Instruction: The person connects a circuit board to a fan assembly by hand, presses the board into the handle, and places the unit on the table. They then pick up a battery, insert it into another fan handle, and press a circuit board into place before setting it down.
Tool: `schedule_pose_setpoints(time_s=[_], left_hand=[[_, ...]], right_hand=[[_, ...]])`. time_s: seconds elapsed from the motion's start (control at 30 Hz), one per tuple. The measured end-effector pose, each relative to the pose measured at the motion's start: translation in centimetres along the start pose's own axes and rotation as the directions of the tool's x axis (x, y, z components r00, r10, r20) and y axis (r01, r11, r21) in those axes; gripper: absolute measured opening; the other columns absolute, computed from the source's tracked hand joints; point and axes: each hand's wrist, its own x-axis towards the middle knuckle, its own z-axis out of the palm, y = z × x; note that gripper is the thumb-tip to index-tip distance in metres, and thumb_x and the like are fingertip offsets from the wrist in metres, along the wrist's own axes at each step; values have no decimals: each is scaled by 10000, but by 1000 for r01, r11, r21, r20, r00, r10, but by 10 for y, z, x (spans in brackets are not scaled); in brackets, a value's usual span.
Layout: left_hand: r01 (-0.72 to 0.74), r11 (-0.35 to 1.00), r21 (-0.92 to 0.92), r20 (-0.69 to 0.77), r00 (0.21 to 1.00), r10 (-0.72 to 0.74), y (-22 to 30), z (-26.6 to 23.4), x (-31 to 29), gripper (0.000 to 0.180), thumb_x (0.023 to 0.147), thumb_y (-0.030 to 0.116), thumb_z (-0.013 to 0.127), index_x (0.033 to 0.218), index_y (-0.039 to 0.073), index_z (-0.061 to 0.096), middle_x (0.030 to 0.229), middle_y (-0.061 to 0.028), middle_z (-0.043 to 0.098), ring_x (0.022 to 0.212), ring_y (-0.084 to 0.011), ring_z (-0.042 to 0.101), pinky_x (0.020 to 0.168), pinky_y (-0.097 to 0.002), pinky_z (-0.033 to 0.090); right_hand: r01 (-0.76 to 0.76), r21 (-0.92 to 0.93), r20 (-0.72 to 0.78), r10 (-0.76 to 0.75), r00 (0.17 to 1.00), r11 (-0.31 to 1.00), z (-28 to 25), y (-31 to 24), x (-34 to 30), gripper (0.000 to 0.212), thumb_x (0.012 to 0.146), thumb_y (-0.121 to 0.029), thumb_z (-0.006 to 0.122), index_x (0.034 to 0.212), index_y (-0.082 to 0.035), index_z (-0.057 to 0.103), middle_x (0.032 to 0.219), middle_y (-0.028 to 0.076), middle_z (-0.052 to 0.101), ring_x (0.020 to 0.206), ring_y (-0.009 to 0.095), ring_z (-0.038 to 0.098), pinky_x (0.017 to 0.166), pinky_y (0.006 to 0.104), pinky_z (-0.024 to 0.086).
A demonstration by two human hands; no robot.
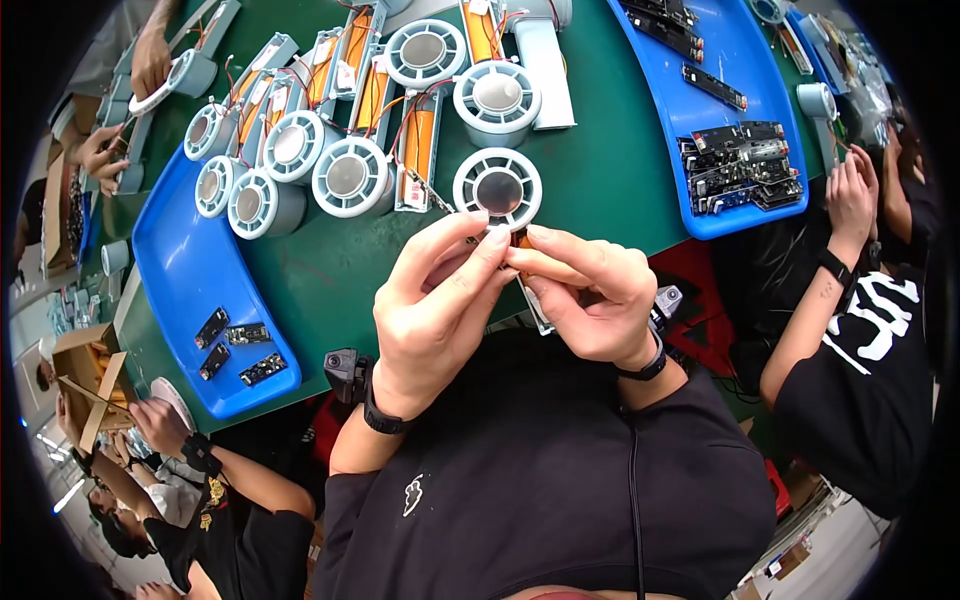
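L hand & R hand met at fan; couldn't tell if clamped. Round end pointed away, long axis twd torso.

Left hand, right hand — fingertips pinched close together.

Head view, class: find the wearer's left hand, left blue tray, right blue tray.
Left hand (pixel 428 318), head view: thumb base.
Left tray (pixel 203 275), head view: bare floor.
Right tray (pixel 730 48), head view: bare floor.
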Motion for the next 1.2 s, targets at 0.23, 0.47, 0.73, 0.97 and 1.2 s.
schedule_pose_setpoints(time_s=[0.23,0.47,0.73,0.97,1.2], left_hand=[[-34,998,61,72,997,30,10,-6,0,422,831,-87,779,1239,12,727,1266,-154,621,933,-233,740,766,-311,627],[60,949,310,214,968,-132,22,-21,16,460,844,-54,768,1288,45,698,984,-99,685,754,-156,680,611,-280,542],[211,972,107,453,860,-236,48,-37,48,375,830,1,770,1191,87,716,966,-75,674,836,-240,687,674,-357,533],[-433,859,275,569,793,218,8,-14,76,206,829,34,755,1024,82,710,1191,-71,647,1262,-326,551,1110,-509,389],[-313,914,258,488,859,156,6,-6,65,122,831,52,760,938,65,703,1220,-72,651,1343,-344,520,1189,-579,320]], right_hand=[[-74,133,-24,78,997,988,-7,2,2,471,858,162,631,1314,45,653,955,186,791,774,196,764,709,252,585],[-72,15,401,60,914,997,-48,-6,8,247,910,14,678,1157,22,666,816,102,708,536,142,535,532,270,425],[-367,-215,355,423,833,905,-45,-23,25,228,868,-127,777,1000,7,647,800,132,655,637,268,615,609,359,488],[-24,-535,585,390,711,845,-61,-43,49,155,899,-57,705,966,5,579,805,187,633,741,405,621,673,438,504],[-154,-703,136,343,929,695,-37,-28,16,138,949,-32,653,1014,14,540,902,192,629,820,379,627,719,427,508]])
